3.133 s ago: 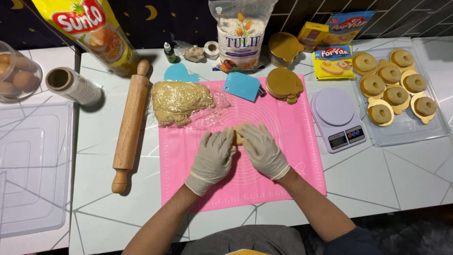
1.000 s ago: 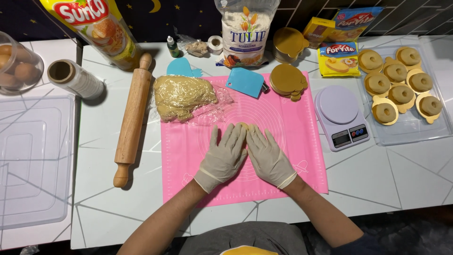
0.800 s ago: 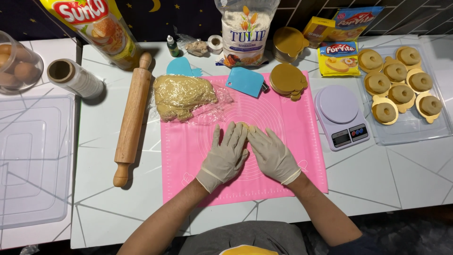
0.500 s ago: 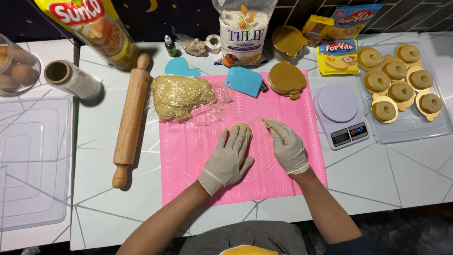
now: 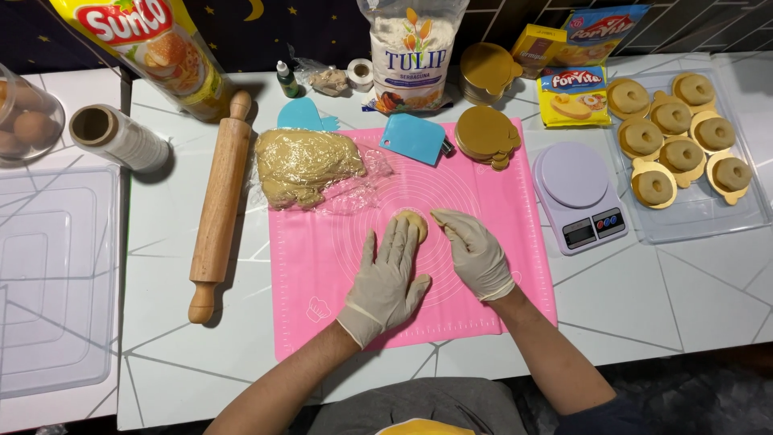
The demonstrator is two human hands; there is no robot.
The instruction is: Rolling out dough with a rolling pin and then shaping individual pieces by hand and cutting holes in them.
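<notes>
Two hands: both gloved, resting on the pink mat [image 5: 322, 266] at the near edge of the white worktop [image 5: 676, 298].
Left hand [image 5: 388, 282]: flat, fingers spread, palm down; its fingertips lie over the near side of the dough ball [image 5: 414, 221].
Right hand [image 5: 477, 254]: loosely open, clamped on nothing; its fingertips point toward the dough ball from just beside it (whether they touch it, I cannot tell).
Dough ball: small, pale, near the middle of the mat.
Left of mat: wooden rolling pin [image 5: 219, 205] lying lengthwise.
Right of mat: lilac kitchen scale [image 5: 578, 195]; beyond it a clear tray [image 5: 700, 221] of round filled pastries.
Far part of mat: dough lump [image 5: 304, 165] on cling film, blue scraper [image 5: 413, 138], gold lid stack [image 5: 485, 135].
Back edge: flour bag [image 5: 409, 52], standing upright.
</notes>
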